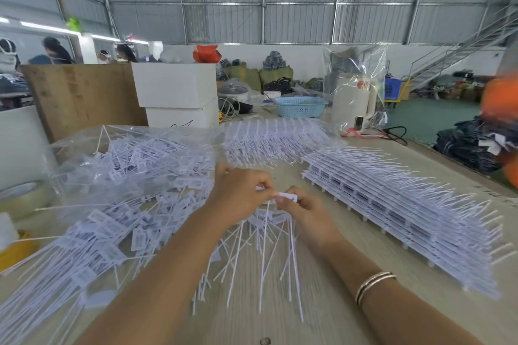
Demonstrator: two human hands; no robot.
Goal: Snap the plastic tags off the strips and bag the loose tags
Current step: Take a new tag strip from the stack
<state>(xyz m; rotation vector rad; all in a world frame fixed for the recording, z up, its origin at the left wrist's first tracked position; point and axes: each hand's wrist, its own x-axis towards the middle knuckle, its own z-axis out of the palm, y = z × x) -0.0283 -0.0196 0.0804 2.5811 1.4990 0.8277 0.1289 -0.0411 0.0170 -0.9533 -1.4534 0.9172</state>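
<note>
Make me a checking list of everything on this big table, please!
Surface: pale table, crowded.
Job's things: stacked strips at right; loose tags at left, spilling from a clear bag; a strip hangs between the hands.
Clutter: tape roll, blue basket, white kettle.
Fingers: left hand and right hand pinch the strip.
Cables: black cord behind.
Surroundings: warehouse, metal stairs, other people beyond.

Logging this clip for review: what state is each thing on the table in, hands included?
Left hand: pinching the white plastic tag strip.
Right hand: pinching one white tag.
White plastic tag strip: held up, tails hanging.
Stacked white tag strips: piled flat, unsnapped.
Clear plastic bag: lying open, holding loose tags.
Light blue plastic basket: upright; contents hidden.
</note>
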